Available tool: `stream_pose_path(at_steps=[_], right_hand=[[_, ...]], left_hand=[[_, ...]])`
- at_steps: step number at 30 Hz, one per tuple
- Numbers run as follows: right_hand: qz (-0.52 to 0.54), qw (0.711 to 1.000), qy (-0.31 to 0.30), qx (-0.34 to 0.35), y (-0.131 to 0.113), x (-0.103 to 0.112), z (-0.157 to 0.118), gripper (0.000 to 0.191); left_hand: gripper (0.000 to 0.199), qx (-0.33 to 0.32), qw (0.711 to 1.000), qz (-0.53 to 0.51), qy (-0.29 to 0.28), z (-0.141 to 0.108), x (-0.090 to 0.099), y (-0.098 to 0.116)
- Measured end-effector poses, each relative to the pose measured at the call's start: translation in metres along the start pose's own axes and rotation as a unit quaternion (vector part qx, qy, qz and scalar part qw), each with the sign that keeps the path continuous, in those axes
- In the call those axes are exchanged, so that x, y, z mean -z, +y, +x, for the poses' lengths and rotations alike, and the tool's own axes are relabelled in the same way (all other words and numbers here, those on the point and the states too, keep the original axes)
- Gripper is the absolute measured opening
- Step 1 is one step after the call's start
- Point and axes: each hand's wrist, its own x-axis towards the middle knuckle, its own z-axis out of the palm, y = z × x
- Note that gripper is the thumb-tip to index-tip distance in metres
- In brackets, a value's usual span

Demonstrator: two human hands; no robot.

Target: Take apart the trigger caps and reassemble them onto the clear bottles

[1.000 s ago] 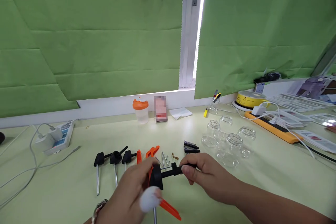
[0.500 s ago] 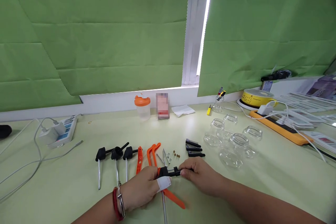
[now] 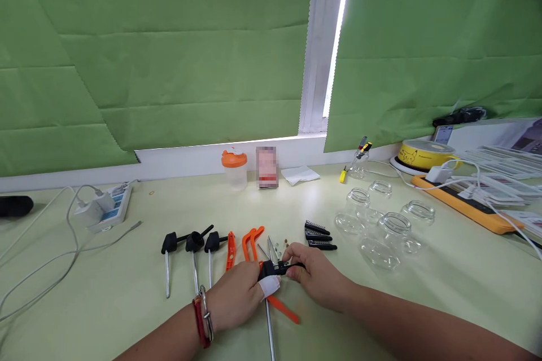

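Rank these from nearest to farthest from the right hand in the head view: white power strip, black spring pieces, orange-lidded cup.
From the right hand:
1. Black spring pieces: just beyond it.
2. Orange-lidded cup: farther back, to its left.
3. White power strip: far left.

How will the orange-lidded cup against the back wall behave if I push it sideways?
The cup is probably light for its size: its translucent body looks like plastic, and no contents plainly show through. Pushed near the lid, it may tip rather than slide, since it stands upright and taller than wide. Tipped over, its rounded side would likely let it roll.
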Motion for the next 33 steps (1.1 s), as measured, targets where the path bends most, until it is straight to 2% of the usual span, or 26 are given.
stream_pose_path(at_steps=[4, 20, 33], right_hand=[[-0.019, 1.0, 0.012, 0.022, 0.0007, 0.0017, -0.0001, 0.016], [-0.031, 0.999, 0.001, 0.021, -0.0009, 0.0038, -0.0015, 0.013], [-0.05, 0.998, 0.012, 0.028, -0.0005, 0.0046, 0.0004, 0.01]], left_hand=[[0.043, 0.001, 1.0, -0.018, -0.004, 0.001, 0.002, 0.0013], [0.039, 0.014, 0.999, -0.03, -0.01, 0.0006, 0.0037, 0.0045], [0.038, 0.012, 0.998, -0.057, -0.022, 0.0031, 0.0015, -0.0019]])
